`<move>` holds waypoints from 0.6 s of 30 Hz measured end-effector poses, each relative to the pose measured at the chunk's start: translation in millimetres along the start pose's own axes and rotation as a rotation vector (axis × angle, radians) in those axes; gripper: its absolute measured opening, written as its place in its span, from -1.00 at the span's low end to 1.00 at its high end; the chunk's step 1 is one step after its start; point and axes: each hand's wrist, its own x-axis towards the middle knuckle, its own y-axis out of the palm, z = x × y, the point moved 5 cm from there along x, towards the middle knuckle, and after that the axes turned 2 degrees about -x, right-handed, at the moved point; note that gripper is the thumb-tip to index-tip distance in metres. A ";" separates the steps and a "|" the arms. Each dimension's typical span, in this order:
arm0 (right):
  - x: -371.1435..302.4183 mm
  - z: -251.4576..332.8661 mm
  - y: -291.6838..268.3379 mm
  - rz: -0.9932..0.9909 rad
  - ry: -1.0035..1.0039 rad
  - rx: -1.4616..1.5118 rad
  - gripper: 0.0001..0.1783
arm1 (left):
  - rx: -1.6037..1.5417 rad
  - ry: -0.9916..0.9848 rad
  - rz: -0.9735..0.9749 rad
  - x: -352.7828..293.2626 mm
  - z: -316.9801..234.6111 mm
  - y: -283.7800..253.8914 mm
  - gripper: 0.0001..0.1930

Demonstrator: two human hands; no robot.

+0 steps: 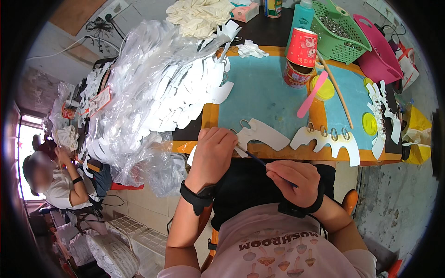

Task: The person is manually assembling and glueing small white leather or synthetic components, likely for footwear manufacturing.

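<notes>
My left hand (215, 148) is closed at the table's front edge, pinching the left end of a scalloped white sheet piece (266, 135). A metal ring (244, 123) stands at that piece's upper edge. In my right hand (296, 181), closed over my lap, is a thin brush with a dark handle (256, 158). Its tip reaches to the fingers of my left hand, where the contact is hidden. Just right of this lies a second scalloped white piece (345, 146) with several metal rings along its top edge.
A large heap of white pieces (185, 99) in clear plastic covers the left side. Behind the blue mat (252, 78) stand a red cup (303, 46), a green basket (343, 39) and a pink basket (378, 55). A pink spatula (311, 95) and wooden stick (337, 92) lie rightward. Another person (67, 180) sits left.
</notes>
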 end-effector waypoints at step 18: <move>34.9 -22.4 -97.6 -0.592 0.286 -0.186 -0.92 | -0.008 -0.025 -0.023 -1.7 -2.9 -1.5 -0.92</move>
